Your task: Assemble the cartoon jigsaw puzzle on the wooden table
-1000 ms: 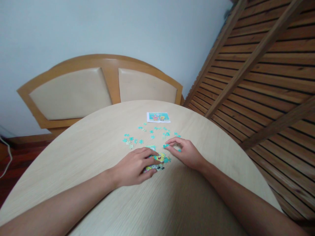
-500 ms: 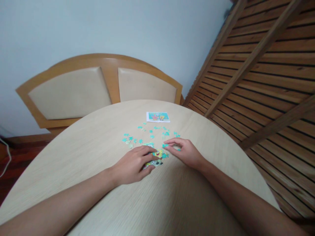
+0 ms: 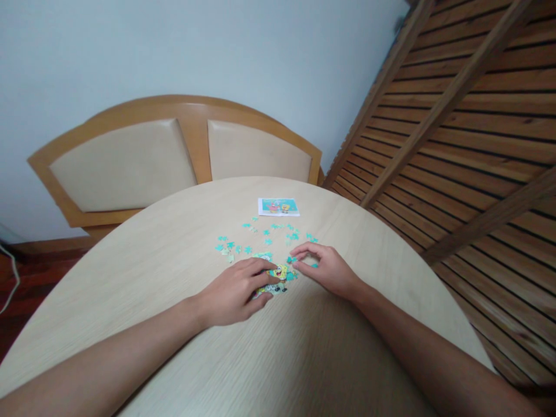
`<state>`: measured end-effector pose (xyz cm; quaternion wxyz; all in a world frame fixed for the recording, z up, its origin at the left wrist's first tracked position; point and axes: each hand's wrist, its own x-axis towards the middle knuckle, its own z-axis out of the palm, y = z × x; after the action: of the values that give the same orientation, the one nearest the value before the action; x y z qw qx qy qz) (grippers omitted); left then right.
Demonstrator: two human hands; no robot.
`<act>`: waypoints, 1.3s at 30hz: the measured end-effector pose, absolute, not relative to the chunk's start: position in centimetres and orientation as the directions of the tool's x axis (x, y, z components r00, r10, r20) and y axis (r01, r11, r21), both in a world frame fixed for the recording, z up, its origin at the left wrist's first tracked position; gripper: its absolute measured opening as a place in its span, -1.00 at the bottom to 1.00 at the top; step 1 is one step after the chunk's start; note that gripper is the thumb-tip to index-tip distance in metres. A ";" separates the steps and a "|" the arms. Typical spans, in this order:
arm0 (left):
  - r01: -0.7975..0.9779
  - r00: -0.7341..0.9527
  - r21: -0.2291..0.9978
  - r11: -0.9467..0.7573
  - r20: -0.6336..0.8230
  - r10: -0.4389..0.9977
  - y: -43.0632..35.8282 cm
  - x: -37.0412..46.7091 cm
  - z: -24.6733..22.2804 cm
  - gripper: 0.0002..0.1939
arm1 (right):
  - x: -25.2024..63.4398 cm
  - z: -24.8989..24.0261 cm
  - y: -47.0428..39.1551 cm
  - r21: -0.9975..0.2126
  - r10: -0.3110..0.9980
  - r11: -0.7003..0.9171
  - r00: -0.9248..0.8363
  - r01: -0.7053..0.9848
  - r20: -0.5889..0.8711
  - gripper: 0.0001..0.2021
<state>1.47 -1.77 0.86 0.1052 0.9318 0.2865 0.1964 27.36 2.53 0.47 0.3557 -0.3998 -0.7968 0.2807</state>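
Just beyond and to the right of the joined puzzle section, your right hand pinches a teal piece between thumb and forefinger, though whether it clears the tabletop is too small to tell. Your left hand, fingers spread, covers the section's left side.

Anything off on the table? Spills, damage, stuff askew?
Nothing stands out. Loose puzzle pieces lie scattered, mostly beyond the joined section under the left hand, ordinary mid-puzzle. The picture sheet sits behind them. Pieces are too small to check for damage.
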 end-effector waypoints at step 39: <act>0.477 0.783 0.306 -0.824 0.277 0.557 -1.9 1.4 0.9 -0.65 | 27.8 0.1 2.8 -0.538 0.731 0.662 -0.606 0.521 0.313 -0.77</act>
<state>1.41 -1.85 0.85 0.1102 0.9377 0.2758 0.1803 27.77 2.81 0.13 0.2615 -0.3585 -0.8733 0.2008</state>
